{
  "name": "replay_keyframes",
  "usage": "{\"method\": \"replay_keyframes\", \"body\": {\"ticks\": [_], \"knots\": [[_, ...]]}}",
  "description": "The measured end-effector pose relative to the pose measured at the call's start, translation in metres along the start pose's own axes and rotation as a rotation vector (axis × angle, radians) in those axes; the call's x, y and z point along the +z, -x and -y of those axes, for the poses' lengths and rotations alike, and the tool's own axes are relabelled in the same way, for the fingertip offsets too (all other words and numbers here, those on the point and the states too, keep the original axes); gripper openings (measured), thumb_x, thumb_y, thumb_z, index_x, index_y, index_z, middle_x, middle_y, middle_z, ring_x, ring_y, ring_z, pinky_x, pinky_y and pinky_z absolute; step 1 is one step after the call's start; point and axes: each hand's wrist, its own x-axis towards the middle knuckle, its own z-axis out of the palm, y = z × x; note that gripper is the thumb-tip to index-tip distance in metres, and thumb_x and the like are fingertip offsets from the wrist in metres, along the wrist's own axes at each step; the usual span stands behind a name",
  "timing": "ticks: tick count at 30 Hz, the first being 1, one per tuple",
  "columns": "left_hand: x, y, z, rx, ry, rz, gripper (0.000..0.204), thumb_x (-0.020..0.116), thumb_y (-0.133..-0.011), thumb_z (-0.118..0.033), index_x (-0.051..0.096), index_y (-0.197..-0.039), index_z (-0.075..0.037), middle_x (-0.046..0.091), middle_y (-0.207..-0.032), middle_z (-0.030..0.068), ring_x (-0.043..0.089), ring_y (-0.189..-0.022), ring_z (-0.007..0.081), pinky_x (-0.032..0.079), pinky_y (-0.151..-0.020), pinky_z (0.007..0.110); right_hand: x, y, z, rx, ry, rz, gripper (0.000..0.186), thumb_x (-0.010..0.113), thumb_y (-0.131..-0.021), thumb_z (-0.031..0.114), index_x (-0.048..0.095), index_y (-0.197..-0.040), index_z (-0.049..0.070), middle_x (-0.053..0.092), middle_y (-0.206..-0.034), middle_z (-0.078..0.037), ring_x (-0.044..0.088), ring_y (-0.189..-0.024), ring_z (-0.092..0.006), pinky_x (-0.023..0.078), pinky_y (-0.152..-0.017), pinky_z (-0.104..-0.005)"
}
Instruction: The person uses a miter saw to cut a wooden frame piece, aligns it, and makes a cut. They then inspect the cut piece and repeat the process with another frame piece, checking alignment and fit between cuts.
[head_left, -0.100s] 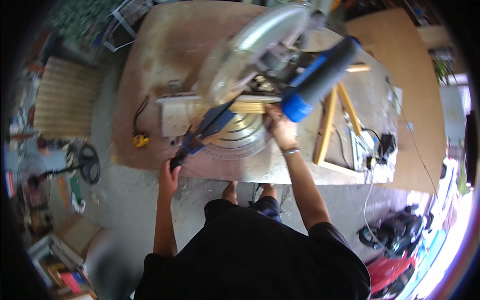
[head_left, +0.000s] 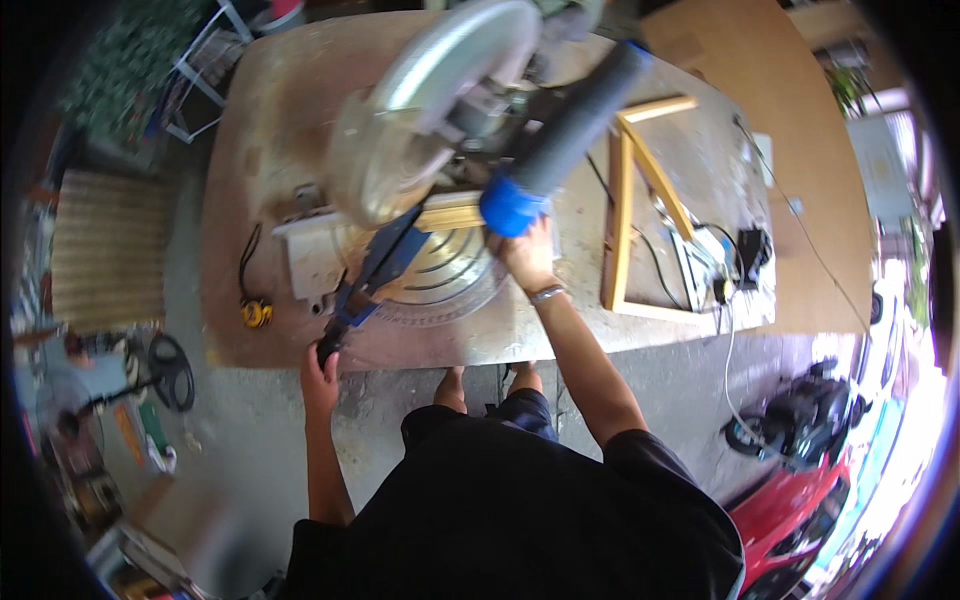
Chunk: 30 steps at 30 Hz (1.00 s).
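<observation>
A miter saw (head_left: 440,105) with a round blade guard and a blue-and-black handle (head_left: 565,140) stands on the worktable, its head raised. My left hand (head_left: 320,375) is closed round the black knob at the near end of the saw's blue miter arm (head_left: 375,265), which points toward the near left. Against the fence lies a yellowish wood strip (head_left: 450,215). My right hand (head_left: 525,250), wearing a bracelet, grips this strip's right end; the saw handle partly covers the fingers. The round metal turntable (head_left: 450,265) shows beneath.
A yellow tape measure (head_left: 256,313) lies on the worktable (head_left: 270,120) left of the saw. To the right are a wooden frame (head_left: 617,215), cables and a black adapter (head_left: 755,247). A red-and-black motorbike (head_left: 800,500) stands at the right, a corrugated panel (head_left: 110,250) at the left.
The whole view has shifted, so the saw and table appear farther left. Both hands keep their holds, the left on the knob and the right on the wood strip.
</observation>
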Motion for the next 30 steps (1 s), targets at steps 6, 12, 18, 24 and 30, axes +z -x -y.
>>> {"method": "replay_keyframes", "body": {"ticks": [6, 12, 18, 24, 30], "knots": [[-0.001, 0.001, -0.02, -0.04, -0.037, 0.067, 0.048, 0.057, -0.105, -0.035, 0.051, -0.136, 0.001, 0.061, -0.122, 0.0262, 0.06, -0.111, 0.0455, 0.048, -0.094, 0.047, -0.05, 0.02, 0.009, 0.174, -0.11, -0.05, 0.033, 0.063, -0.092, 0.016, 0.067, -0.124, 0.014, 0.059, -0.12, -0.013, 0.055, -0.113, -0.0322, 0.042, -0.098, -0.0446], [-0.001, 0.016, 0.004, -0.023, -0.043, 0.002, 0.052, 0.059, -0.104, -0.035, 0.051, -0.139, 0.003, 0.06, -0.13, 0.0259, 0.059, -0.119, 0.0425, 0.047, -0.098, 0.048, -0.104, 0.127, -0.053, 0.64, 0.08, -0.126, 0.035, 0.074, -0.087, 0.018, 0.065, -0.12, 0.009, 0.059, -0.11, -0.016, 0.056, -0.108, -0.0373, 0.045, -0.091, -0.0486], [0.015, 0.025, 0.021, 0.013, -0.081, -0.127, 0.051, 0.064, -0.102, -0.035, 0.054, -0.134, 0.004, 0.06, -0.13, 0.0247, 0.06, -0.115, 0.042, 0.047, -0.097, 0.047, -0.128, 0.204, -0.112, 0.755, 0.184, -0.071, 0.032, 0.075, -0.088, 0.025, 0.066, -0.113, 0.007, 0.062, -0.111, -0.017, 0.058, -0.108, -0.0378, 0.046, -0.093, -0.0493], [-0.012, -0.028, 0.001, -0.053, 0.087, 0.097, 0.046, 0.063, -0.103, -0.032, 0.055, -0.133, 0.001, 0.067, -0.116, 0.0222, 0.064, -0.109, 0.0339, 0.049, -0.095, 0.042, -0.105, 0.172, 0.016, 0.818, -0.596, 0.14, 0.017, 0.065, -0.099, 0.019, 0.065, -0.102, 0.002, 0.066, -0.089, -0.016, 0.066, -0.084, -0.0314, 0.051, -0.074, -0.0428], [0.006, -0.118, -0.024, -0.268, 0.358, -0.531, 0.05, 0.048, -0.108, -0.041, 0.053, -0.133, 0.002, 0.062, -0.127, 0.0219, 0.06, -0.121, 0.0302, 0.044, -0.104, 0.04, 0.025, 0.151, 0.217, 0.593, -1.752, 1.045, 0.057, 0.055, -0.107, 0.021, 0.026, -0.155, 0.007, 0.052, -0.141, -0.014, 0.052, -0.131, -0.0221, 0.046, -0.107, -0.0393]]}}
